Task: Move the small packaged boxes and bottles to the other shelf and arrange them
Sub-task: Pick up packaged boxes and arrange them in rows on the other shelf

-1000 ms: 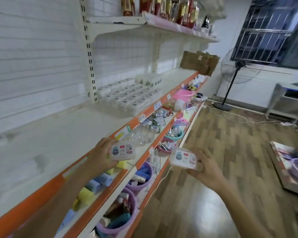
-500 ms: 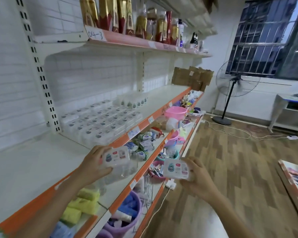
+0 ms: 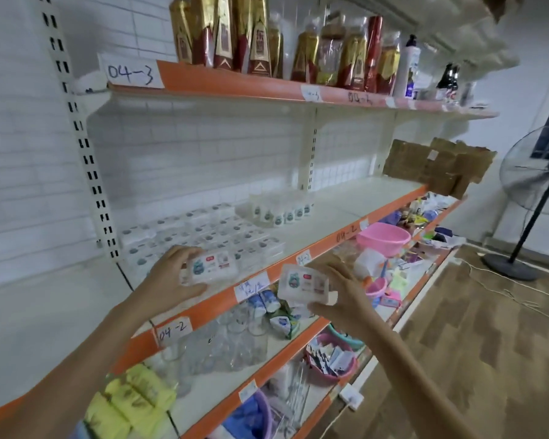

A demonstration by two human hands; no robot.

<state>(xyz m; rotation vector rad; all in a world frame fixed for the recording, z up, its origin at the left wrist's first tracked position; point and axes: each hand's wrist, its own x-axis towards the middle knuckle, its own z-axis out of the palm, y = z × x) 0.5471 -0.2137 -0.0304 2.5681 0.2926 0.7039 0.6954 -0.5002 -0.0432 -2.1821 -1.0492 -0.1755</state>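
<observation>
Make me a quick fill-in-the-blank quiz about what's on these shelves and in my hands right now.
1. Each hand, left hand and right hand, holds one small packaged ____.
2. The bowl on the shelf below the packaged boxes is ____ in colour.
3. The handwritten label on the top shelf reads ____.
4. The standing ____ is on the floor at the far right.

Answers: box; pink; 04-3; fan
</observation>
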